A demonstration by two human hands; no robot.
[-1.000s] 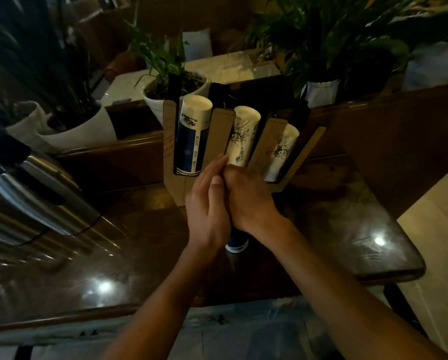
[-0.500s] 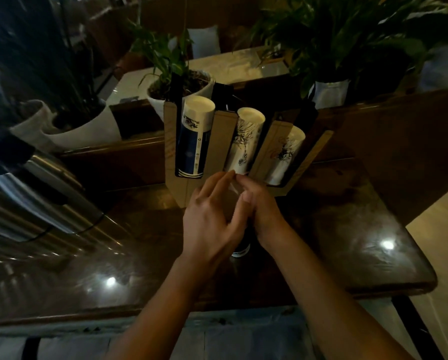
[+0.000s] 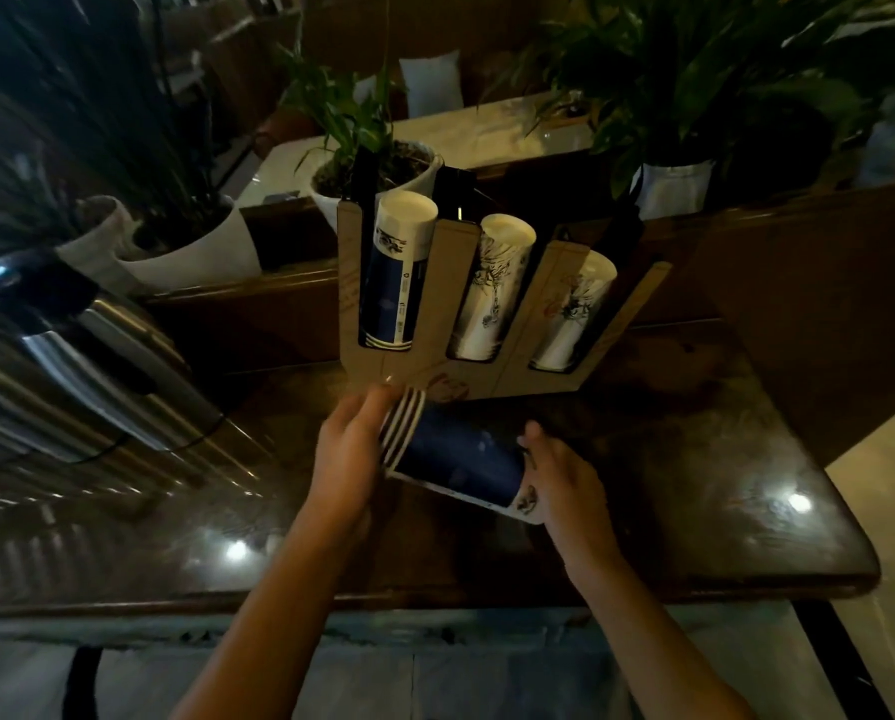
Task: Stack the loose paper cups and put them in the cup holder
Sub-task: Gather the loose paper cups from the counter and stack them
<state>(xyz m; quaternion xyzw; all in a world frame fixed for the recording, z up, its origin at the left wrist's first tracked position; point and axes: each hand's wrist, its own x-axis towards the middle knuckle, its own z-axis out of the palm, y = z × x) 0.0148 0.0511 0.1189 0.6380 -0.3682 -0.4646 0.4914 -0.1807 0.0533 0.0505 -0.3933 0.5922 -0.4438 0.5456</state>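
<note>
Head view: both hands [image 3: 349,449] [image 3: 565,480] grip a blue cup stack [image 3: 461,459] before the full cardboard holder [image 3: 448,304], metal urn [image 3: 71,366] left.

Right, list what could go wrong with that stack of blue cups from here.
1. The stack of blue paper cups is held sideways between the left hand and right hand, so it may slide apart.
2. The brown cardboard cup holder looks full in all three slots, so forcing more in may tip it.
</note>
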